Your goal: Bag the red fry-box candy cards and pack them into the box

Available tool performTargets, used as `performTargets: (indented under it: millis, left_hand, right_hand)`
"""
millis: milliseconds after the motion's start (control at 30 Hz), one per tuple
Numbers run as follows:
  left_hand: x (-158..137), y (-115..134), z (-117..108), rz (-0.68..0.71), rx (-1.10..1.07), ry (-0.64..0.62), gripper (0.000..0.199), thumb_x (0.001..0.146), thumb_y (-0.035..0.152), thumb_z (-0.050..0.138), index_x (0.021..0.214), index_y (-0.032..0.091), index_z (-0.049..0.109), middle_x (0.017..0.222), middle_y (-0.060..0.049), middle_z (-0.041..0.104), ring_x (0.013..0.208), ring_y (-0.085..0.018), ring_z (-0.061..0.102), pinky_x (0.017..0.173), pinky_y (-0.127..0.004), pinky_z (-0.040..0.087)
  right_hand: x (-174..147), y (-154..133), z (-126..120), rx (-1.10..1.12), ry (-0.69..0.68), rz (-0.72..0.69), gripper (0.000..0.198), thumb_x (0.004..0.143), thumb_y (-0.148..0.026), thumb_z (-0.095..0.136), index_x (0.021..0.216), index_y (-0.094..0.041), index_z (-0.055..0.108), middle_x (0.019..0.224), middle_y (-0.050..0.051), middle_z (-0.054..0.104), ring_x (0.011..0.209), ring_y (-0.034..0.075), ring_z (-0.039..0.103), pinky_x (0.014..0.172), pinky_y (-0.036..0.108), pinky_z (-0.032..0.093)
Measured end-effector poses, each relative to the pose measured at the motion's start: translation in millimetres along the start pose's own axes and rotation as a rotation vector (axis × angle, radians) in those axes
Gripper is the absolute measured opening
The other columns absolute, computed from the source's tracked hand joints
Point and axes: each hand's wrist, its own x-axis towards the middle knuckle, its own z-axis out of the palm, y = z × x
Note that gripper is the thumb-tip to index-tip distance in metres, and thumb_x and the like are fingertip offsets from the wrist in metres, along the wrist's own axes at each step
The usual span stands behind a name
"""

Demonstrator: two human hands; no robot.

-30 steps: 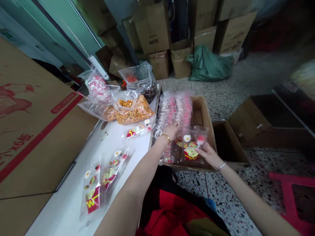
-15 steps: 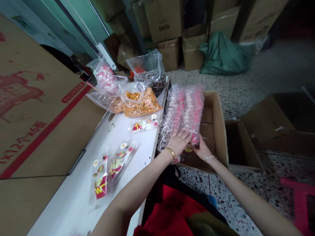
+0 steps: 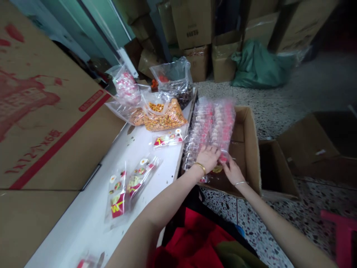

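Observation:
Two rows of clear plastic packets with red and whitish contents (image 3: 223, 115) stand packed on edge in an open cardboard box (image 3: 252, 149). My left hand (image 3: 208, 158) lies over the near end of the rows, fingers extended and slightly bent on the plastic. At the near right corner of the right-hand row, my right hand (image 3: 233, 172) has its thumb and fingers round the end packets; its fingertips are partly hidden. A yellowish item (image 3: 217, 169) shows below the packets between my hands.
On the white table (image 3: 156, 193) at left lie several flat packets (image 3: 118, 197). Bags of orange snack pieces (image 3: 167, 117), pink-and-white pieces (image 3: 126, 85) and dark pieces (image 3: 182, 91) stand farther back. A large carton (image 3: 55, 130) borders the left. Another open box (image 3: 275, 167) sits right, near a pink stool (image 3: 341, 227).
My right hand has risen slightly along the end of the row, and my left fingers have drawn together a little. The view has shifted slightly, and another packet shows at the table's bottom edge.

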Motion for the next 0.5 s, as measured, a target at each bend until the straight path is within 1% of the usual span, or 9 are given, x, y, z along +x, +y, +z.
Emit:
performTargets:
  millis: [33,100,167,233,300,367,433,467,500]
  left_hand:
    - [-1.2,2.4,2.3,-0.006,-0.019,0.003,0.032,0.084,0.026,0.051,0.115,0.016,0.052,0.119,-0.011,0.054,0.106,-0.025,0.048,0.095,-0.044,0.034]
    - [-3.7,6.9,6.7,-0.009,-0.062,0.009,0.032,0.087,0.022,0.044,0.117,0.017,0.053,0.122,-0.010,0.054,0.106,-0.024,0.049,0.094,-0.045,0.036]
    - [-7.3,9.7,8.6,-0.018,-0.093,-0.003,0.036,0.087,0.024,0.043,0.121,0.019,0.052,0.126,-0.011,0.053,0.109,-0.025,0.050,0.096,-0.047,0.036]
    - [-15.6,9.8,4.1,-0.065,-0.135,0.018,0.040,0.086,0.032,0.047,0.124,0.021,0.050,0.127,-0.012,0.052,0.111,-0.027,0.050,0.099,-0.050,0.034]
    - [-34.5,5.7,-9.8,-0.119,-0.204,0.119,0.049,0.085,0.043,0.050,0.130,0.023,0.044,0.130,-0.011,0.050,0.116,-0.027,0.047,0.104,-0.051,0.031]
    - [-69.2,-6.4,-31.2,-0.186,-0.271,0.246,0.057,0.085,0.050,0.048,0.135,0.025,0.037,0.134,-0.009,0.047,0.123,-0.024,0.042,0.110,-0.047,0.026]
    - [-120.5,-29.5,-54.1,-0.322,-0.320,0.322,0.059,0.085,0.054,0.047,0.136,0.026,0.036,0.137,-0.008,0.044,0.127,-0.020,0.038,0.111,-0.041,0.026]
    - [-150.9,-44.9,-64.0,-0.442,-0.341,0.342,0.065,0.083,0.058,0.048,0.136,0.024,0.035,0.138,-0.009,0.042,0.127,-0.020,0.038,0.109,-0.037,0.030]
    - [-183.1,-61.8,-71.8,-0.615,-0.338,0.364,0.072,0.080,0.063,0.049,0.136,0.021,0.034,0.140,-0.011,0.040,0.129,-0.021,0.036,0.109,-0.036,0.030]
  right_hand:
    - [-1.5,-3.1,-1.7,0.001,-0.012,0.000,0.060,0.090,-0.054,0.035,0.139,-0.019,0.035,0.128,0.015,0.053,0.114,0.029,0.053,0.093,0.044,0.043]
    - [-4.5,-6.7,-4.9,0.001,-0.044,0.003,0.059,0.089,-0.054,0.033,0.135,-0.018,0.041,0.120,0.016,0.058,0.107,0.031,0.057,0.089,0.045,0.045]
    - [-6.1,-5.1,-6.7,-0.025,-0.075,0.030,0.063,0.087,-0.056,0.033,0.133,-0.015,0.043,0.111,0.020,0.061,0.099,0.037,0.060,0.082,0.051,0.047]
    - [-6.7,0.9,-7.0,-0.120,-0.119,0.087,0.069,0.082,-0.061,0.036,0.134,-0.017,0.042,0.106,0.018,0.064,0.095,0.038,0.062,0.079,0.050,0.048]
    - [-8.3,8.4,-7.3,-0.158,-0.173,0.080,0.073,0.078,-0.066,0.038,0.136,-0.022,0.041,0.107,0.017,0.063,0.097,0.040,0.061,0.078,0.050,0.049]
    - [-11.7,15.9,-8.3,-0.171,-0.205,0.097,0.075,0.075,-0.070,0.039,0.139,-0.030,0.036,0.104,0.015,0.064,0.093,0.039,0.062,0.075,0.049,0.050]
    - [-15.8,23.6,-9.2,-0.186,-0.215,0.144,0.077,0.073,-0.073,0.039,0.141,-0.036,0.032,0.096,0.015,0.066,0.082,0.038,0.064,0.071,0.049,0.050]
    - [-17.6,27.6,-9.0,-0.193,-0.203,0.146,0.077,0.073,-0.073,0.040,0.141,-0.039,0.032,0.094,0.016,0.066,0.077,0.037,0.064,0.070,0.048,0.051]
    - [-18.9,31.6,-8.2,-0.199,-0.182,0.128,0.075,0.072,-0.073,0.042,0.139,-0.041,0.033,0.094,0.015,0.066,0.075,0.036,0.064,0.069,0.047,0.051]
